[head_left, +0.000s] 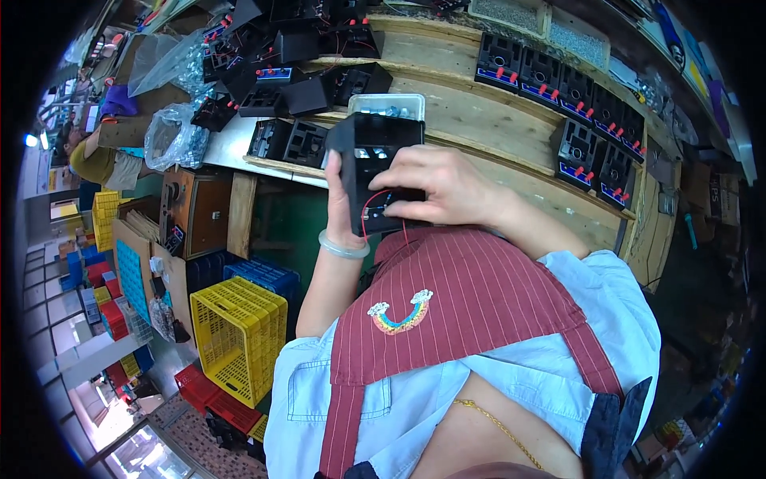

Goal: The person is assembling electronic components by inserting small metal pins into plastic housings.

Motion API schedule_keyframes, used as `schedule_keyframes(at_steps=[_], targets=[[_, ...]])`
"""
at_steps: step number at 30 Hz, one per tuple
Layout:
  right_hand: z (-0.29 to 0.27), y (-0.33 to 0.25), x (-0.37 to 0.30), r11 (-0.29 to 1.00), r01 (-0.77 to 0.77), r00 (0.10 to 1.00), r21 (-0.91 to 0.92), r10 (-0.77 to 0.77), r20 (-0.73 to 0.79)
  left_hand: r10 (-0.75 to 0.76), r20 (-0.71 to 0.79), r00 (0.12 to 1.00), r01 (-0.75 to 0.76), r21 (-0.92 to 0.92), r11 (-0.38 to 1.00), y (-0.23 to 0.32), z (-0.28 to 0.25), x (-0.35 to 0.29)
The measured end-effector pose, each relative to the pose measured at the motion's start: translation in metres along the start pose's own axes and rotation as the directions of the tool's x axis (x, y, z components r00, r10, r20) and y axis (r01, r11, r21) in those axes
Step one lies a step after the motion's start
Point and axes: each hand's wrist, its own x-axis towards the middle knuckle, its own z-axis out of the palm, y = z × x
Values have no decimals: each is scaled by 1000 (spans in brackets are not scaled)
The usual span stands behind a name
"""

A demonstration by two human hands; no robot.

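The person holds a black plastic box (pixel 373 164) up in front of the chest, above the near edge of the wooden bench (pixel 495 120). The left hand (pixel 341 203) grips the box from its left side, with the fingers closed around the edge and the thumb up along the side; a pale green bangle (pixel 341 247) sits on this wrist. The right hand (pixel 437 188) lies over the lower right part of the box, its fingers bent and pressing on the open face near a thin red wire (pixel 369 209) that loops out of the box. Just behind the box, a clear plastic tray (pixel 388 104) stands on the bench. More black boxes of the same kind lie in a heap (pixel 287 56) at the far left of the bench, and others with red switches stand in a row (pixel 566 104) along the right side. A clear plastic bag (pixel 171 136) rests at the left end of the bench. Below, on the floor, a yellow crate (pixel 238 331) stands beside a blue crate (pixel 267 275). The person wears a dark red striped apron (pixel 463 295) over a light blue shirt (pixel 606 311)
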Motion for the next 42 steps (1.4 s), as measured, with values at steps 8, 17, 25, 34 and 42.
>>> schedule_keyframes(at_steps=[8,17,25,34,42], targets=[[-5,-2,-4,967,-240,970,91,243,-26,0,-48,999,3,59,998,1,4,1],[5,0,-1,918,-365,927,153,374,-37,53,2,999,-53,70,996,0,-12,2],[3,-3,10,902,-432,868,-4,417,270,-93,348,933,37,164,986,10,-56,16],[37,78,-21,506,-504,675,700,736,-47,84,-109,990,-67,151,986,11,-19,12],[60,30,38,942,-297,955,-156,290,-67,224,-407,886,-85,333,939,1,-52,18]])
